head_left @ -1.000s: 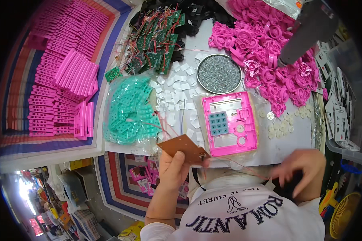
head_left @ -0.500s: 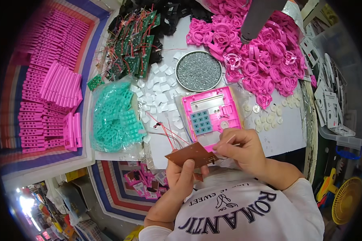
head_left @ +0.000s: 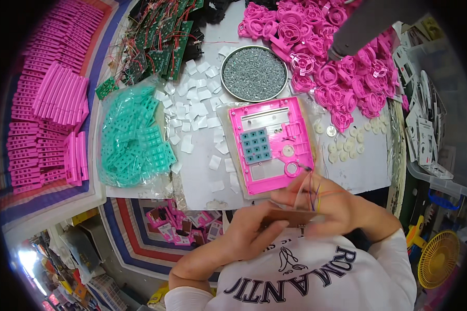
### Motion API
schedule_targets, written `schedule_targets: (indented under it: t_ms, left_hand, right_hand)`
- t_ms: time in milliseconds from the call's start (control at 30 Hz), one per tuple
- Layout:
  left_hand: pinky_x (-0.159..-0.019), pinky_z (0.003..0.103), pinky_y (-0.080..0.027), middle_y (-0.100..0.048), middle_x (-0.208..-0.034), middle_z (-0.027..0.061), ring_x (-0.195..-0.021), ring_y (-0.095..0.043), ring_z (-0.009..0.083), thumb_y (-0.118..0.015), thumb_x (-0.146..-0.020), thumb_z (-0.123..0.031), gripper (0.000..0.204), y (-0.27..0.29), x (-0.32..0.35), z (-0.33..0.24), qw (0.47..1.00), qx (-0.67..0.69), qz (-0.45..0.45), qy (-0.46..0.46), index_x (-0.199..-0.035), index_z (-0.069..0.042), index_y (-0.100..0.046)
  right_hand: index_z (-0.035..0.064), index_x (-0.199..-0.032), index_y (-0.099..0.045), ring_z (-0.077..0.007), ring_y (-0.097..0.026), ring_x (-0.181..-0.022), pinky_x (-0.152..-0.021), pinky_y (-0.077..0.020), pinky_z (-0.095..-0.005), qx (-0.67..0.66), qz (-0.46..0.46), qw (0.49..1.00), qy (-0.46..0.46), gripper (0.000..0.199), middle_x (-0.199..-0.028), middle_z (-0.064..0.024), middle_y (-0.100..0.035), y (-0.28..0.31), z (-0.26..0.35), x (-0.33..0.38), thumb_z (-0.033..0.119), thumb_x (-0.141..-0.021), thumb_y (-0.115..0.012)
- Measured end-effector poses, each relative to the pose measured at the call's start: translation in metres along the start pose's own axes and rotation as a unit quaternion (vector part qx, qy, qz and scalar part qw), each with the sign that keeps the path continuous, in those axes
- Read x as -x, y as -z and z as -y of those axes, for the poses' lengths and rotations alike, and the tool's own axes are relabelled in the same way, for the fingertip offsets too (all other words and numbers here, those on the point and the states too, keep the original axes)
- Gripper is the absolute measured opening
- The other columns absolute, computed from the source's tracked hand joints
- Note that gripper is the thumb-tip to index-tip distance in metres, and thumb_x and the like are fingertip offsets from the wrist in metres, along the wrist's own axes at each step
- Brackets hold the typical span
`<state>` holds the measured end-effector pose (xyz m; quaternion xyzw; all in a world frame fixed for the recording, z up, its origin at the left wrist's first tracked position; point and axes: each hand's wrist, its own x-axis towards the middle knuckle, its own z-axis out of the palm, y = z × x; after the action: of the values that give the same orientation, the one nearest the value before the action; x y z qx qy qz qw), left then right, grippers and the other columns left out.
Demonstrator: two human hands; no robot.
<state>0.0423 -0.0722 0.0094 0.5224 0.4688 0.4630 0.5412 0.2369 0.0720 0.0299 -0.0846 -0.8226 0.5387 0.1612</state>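
Note:
Close to my chest, my left hand (head_left: 251, 228) and my right hand (head_left: 324, 199) both grip a small brown circuit board (head_left: 288, 216). Thin coloured wires (head_left: 316, 189) rise from the board past my right fingers. Just beyond my hands lies a pink plastic housing (head_left: 272, 142) with a teal rubber keypad (head_left: 257, 145) set in it, flat on the white work surface (head_left: 202, 176).
A round metal dish of screws (head_left: 253, 73) stands behind the housing. Pink wheel-shaped parts (head_left: 327, 62) are heaped at the back right, green circuit boards (head_left: 158, 49) at the back, teal keypads in a bag (head_left: 132, 140) to the left, stacked pink strips (head_left: 46, 114) far left. Small white squares (head_left: 192, 111) and discs (head_left: 342, 150) lie scattered.
My right hand came in from the lower right and joined my left hand on the brown board. The board and both hands shifted right, close below the pink housing.

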Motion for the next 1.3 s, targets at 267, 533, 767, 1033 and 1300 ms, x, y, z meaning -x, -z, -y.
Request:
schedule_targets:
  t_ms: [267, 533, 767, 1033, 1300]
  left_hand:
    - [-0.081, 0.028, -0.054, -0.066, -0.117, 0.016, -0.086, -0.063, 0.0132, -0.047, -0.103, 0.005, 0.06, -0.003, 0.015, 0.019, 0.959, 0.214, -0.114, 0.144, -0.157, -0.003, -0.023]
    - [-0.098, 0.032, -0.05, -0.051, -0.142, 0.0204, -0.11, -0.061, 0.0171, -0.051, -0.098, 0.011, 0.085, -0.002, 0.012, 0.03, 0.957, 0.248, -0.092, 0.116, -0.165, -0.008, -0.002]
    - [-0.1, 0.036, -0.05, -0.048, -0.148, 0.0188, -0.121, -0.06, 0.0227, -0.059, -0.092, 0.011, 0.078, 0.011, 0.016, 0.014, 0.986, 0.122, -0.015, 0.116, -0.161, -0.003, -0.024]
    - [-0.099, 0.045, -0.048, -0.056, -0.14, 0.0194, -0.122, -0.059, 0.0331, -0.082, -0.082, -0.02, 0.069, 0.031, 0.021, -0.015, 0.945, -0.313, -0.037, 0.082, -0.141, 0.001, -0.054]
    - [-0.115, 0.055, -0.03, -0.064, -0.132, 0.0187, -0.136, -0.052, 0.0284, -0.067, -0.084, -0.06, 0.078, 0.053, -0.029, 0.014, 0.774, -0.623, 0.009, -0.111, -0.128, 0.004, -0.065]
  right_hand:
    - [-0.0037, -0.11, -0.067, -0.0174, -0.068, -0.101, -0.088, -0.0541, -0.0343, -0.148, -0.014, 0.975, -0.166, 0.02, -0.112, -0.0145, -0.074, 0.007, -0.047, -0.048, 0.008, -0.094, -0.071]
    - [0.0004, -0.112, -0.068, -0.0244, -0.068, -0.079, -0.072, -0.0516, -0.0375, 0.008, 0.014, 0.986, -0.168, 0.025, -0.089, -0.0144, -0.07, 0.029, -0.074, -0.092, 0.013, -0.091, -0.071]
    - [-0.0015, -0.109, -0.068, -0.0313, -0.068, -0.088, -0.079, -0.054, -0.0377, 0.187, 0.009, 0.975, -0.116, 0.024, -0.097, -0.016, -0.069, 0.029, -0.066, -0.101, 0.01, -0.089, -0.074]
    - [0.0001, -0.105, -0.059, -0.0407, -0.066, -0.089, -0.076, -0.0523, -0.0488, 0.301, 0.005, 0.95, -0.088, 0.026, -0.088, -0.0196, -0.067, 0.02, -0.06, -0.106, 0.014, -0.088, -0.072]
    - [-0.0011, -0.12, -0.055, -0.0385, -0.065, -0.101, -0.082, -0.0541, -0.0452, 0.424, -0.072, 0.898, -0.088, 0.046, -0.119, -0.0172, -0.064, 0.032, -0.032, -0.099, 0.019, -0.085, -0.076]
